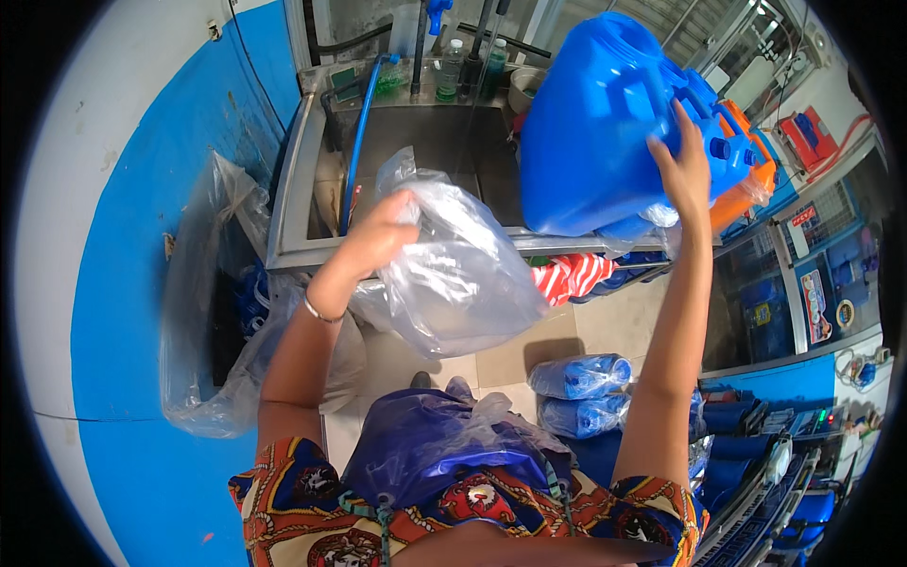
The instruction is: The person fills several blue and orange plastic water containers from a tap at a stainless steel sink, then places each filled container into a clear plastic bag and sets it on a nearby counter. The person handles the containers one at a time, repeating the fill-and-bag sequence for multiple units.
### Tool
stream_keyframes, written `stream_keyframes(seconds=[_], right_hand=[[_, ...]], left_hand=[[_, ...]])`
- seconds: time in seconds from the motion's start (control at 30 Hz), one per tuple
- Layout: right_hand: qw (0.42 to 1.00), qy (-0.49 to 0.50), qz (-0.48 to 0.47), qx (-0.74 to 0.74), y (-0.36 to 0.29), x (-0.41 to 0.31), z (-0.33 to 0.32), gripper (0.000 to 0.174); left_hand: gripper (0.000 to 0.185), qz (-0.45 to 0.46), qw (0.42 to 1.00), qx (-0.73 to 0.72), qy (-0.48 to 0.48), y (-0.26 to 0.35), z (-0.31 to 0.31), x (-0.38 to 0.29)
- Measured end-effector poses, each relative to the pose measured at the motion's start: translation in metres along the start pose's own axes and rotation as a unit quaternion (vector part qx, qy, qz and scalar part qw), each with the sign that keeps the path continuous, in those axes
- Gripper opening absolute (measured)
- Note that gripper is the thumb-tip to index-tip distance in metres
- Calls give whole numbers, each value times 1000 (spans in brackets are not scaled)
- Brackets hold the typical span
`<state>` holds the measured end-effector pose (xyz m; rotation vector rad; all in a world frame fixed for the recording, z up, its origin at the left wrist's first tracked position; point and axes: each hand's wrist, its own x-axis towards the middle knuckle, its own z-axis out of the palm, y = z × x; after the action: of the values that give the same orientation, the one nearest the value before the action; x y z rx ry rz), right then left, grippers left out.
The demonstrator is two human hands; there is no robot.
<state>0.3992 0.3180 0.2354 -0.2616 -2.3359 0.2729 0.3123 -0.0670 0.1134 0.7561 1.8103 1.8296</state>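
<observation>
My left hand grips the gathered upper part of a clear plastic bag, which hangs in front of the sink's near edge. With thumb and fingers spread, my right hand rests against the side of a large blue plastic jerrycan. This jerrycan has a wide mouth and a moulded handle, and it stands at the right end of the stainless steel sink. Behind it are more blue containers with small dark caps and an orange container, partly hidden.
A blue pipe crosses the sink's left side. Bottles of green liquid stand on its back ledge. A red-and-white striped cloth hangs below the front rim. Blue containers in clear wrap lie on the floor. Clear plastic sheeting hangs at left.
</observation>
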Motion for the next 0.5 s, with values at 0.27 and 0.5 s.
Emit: stream_keyframes(seconds=[0.27, 0.5], right_hand=[[968, 21, 249, 16, 38, -157, -59, 37], [871, 147, 305, 356, 63, -242, -33, 39]], left_hand=[[10, -12, 990, -112, 88, -12, -67, 111], [71, -120, 781, 612, 38, -80, -124, 101]])
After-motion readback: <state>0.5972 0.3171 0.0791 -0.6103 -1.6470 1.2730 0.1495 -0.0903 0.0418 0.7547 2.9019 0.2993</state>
